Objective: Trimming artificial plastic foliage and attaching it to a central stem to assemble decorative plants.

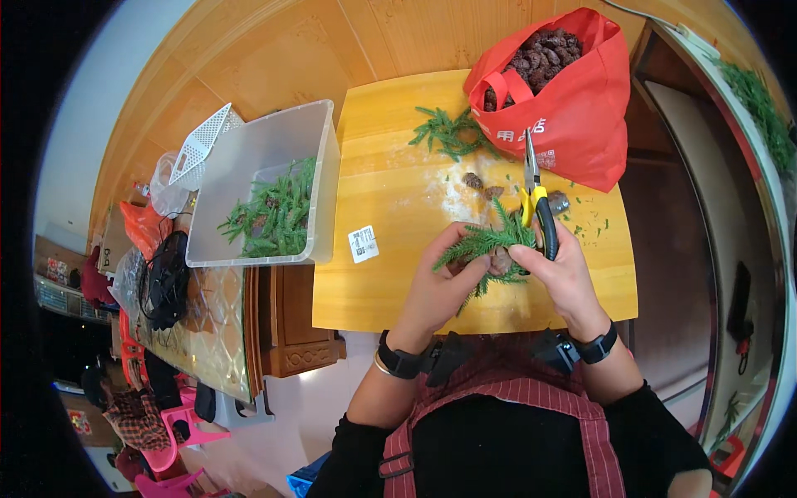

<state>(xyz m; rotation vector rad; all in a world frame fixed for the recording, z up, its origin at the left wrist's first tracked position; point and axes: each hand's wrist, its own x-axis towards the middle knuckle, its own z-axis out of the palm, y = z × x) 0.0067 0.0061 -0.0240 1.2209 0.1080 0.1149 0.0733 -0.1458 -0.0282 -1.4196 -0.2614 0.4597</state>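
Near the front edge of the yellow wooden table, my left hand [433, 278] pinches a green conifer-like sprig [481, 242]. A brownish pine cone [501, 262] shows among its needles, partly covered by my fingers. My right hand [563, 270] is wrapped round long-nose pliers [544, 217] with yellow and black handles, their tips pointing away from me. Its thumb also touches the sprig beside the cone. Beyond my hands lie loose pine cones [473, 180], and farther back some cut greenery [448, 131]. A white printed label [363, 244] lies left of my left hand.
A red bag [585, 104] full of pine cones stands at the table's back right. Left of the table is a translucent bin [320, 199] holding green sprigs, with a white perforated basket [199, 145] behind. Pink chairs and a person [137, 415] are far left.
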